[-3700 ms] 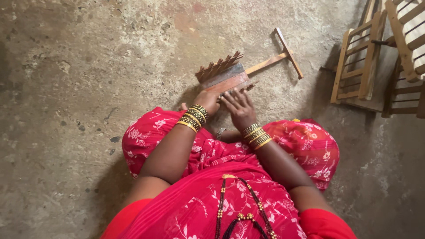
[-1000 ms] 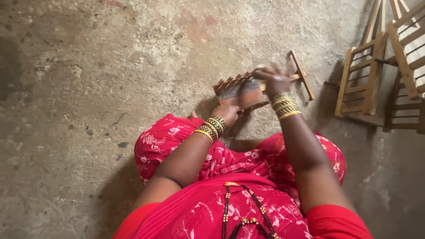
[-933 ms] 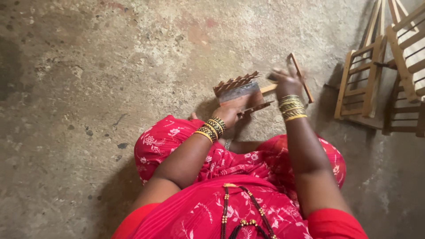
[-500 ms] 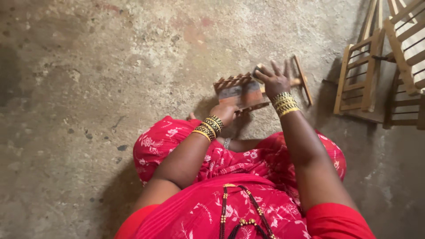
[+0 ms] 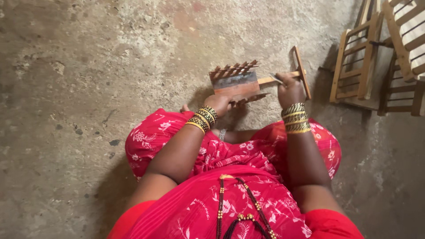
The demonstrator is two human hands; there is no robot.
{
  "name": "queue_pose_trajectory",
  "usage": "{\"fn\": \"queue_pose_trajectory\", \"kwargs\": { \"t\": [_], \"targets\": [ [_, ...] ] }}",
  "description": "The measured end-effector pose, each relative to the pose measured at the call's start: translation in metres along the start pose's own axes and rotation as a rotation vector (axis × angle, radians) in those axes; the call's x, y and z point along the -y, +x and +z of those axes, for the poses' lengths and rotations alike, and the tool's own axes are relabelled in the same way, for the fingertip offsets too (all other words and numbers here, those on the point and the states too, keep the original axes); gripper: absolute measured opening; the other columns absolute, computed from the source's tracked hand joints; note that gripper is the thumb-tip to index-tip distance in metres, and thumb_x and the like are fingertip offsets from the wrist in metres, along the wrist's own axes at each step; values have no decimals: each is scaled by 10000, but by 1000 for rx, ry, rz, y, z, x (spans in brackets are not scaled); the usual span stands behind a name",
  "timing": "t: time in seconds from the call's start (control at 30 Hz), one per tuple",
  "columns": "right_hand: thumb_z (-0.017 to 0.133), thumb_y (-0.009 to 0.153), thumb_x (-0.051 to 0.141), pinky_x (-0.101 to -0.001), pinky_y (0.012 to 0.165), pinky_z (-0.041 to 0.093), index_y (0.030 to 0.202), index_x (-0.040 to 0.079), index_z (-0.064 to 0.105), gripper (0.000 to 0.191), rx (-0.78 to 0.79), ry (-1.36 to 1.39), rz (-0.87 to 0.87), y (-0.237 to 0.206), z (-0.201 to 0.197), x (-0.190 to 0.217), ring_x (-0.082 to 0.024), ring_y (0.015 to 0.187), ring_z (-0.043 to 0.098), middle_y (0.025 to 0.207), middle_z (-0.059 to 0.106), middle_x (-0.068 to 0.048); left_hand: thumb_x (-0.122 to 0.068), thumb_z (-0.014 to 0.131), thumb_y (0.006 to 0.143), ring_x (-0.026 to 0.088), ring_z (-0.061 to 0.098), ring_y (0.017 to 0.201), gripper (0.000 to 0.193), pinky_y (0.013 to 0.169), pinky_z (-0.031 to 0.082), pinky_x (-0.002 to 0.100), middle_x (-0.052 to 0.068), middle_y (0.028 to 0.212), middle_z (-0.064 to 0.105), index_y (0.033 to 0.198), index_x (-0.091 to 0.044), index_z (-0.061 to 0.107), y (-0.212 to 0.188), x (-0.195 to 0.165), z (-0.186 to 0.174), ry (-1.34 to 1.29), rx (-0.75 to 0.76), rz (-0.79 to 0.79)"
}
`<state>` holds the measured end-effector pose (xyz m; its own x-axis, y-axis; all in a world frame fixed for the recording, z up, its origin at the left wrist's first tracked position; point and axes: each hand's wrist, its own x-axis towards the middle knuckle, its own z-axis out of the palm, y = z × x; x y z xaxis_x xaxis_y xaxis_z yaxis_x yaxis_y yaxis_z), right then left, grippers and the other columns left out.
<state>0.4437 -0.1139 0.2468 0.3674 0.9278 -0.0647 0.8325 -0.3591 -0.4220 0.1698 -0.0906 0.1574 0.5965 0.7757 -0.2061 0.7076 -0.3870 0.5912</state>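
Note:
A wooden tool lies on the concrete floor in front of my knees. It has a flat reddish board (image 5: 237, 84) with toothed strips along its top and bottom edges, a thin handle (image 5: 270, 80) and a crossbar (image 5: 302, 71) at the far end. My left hand (image 5: 219, 104) grips the board's near lower edge. On the handle, just short of the crossbar, my right hand (image 5: 290, 89) is closed, with a small grey piece showing at its fingertips. Both wrists carry gold bangles.
Small wooden slatted frames (image 5: 354, 66) stand at the right, with another slatted frame (image 5: 405, 48) at the far right edge. My knees in red flowered cloth (image 5: 155, 132) sit just below the tool. Bare concrete floor (image 5: 88, 66) stretches to the left.
My right hand, fingers spread over the board half a second ago, has closed on the handle near the crossbar. The left hand keeps its hold on the board.

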Motion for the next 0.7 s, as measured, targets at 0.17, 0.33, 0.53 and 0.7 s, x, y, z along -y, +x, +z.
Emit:
{"fn": "queue_pose_trajectory", "kwargs": {
  "t": [0.17,0.33,0.53,0.7],
  "targets": [
    [584,1021,94,-582,1187,350,1247,290,757,345,-156,-402,-520,-54,39,19,-252,1310,643,1289,738,-6,-286,673,864,341,717,937,280,803,556,507,118,1021,752,1131,-237,740,-2,1,3,-32,-40,11],
    [595,1038,208,-605,1265,259,1297,198,718,287,-132,-358,-614,-92,47,19,-240,1418,561,1396,694,-25,-300,676,909,329,729,955,247,818,566,502,102,1022,758,1127,-194,723,-7,-3,5,94,-63,21],
    [498,985,101,-491,1295,289,1269,351,748,453,492,-383,-274,-84,-1,7,-257,992,761,1085,772,-87,-404,688,863,356,688,999,388,857,542,477,142,1110,726,1198,-208,708,-8,-7,-14,-96,-7,20],
    [534,1038,208,-513,1096,444,1196,261,774,292,120,-76,-318,-54,-17,17,-274,1004,743,1144,759,-68,-558,541,980,290,714,1073,469,940,547,396,115,1187,743,1227,-199,713,-1,2,-11,-297,144,79]
  ]
}}
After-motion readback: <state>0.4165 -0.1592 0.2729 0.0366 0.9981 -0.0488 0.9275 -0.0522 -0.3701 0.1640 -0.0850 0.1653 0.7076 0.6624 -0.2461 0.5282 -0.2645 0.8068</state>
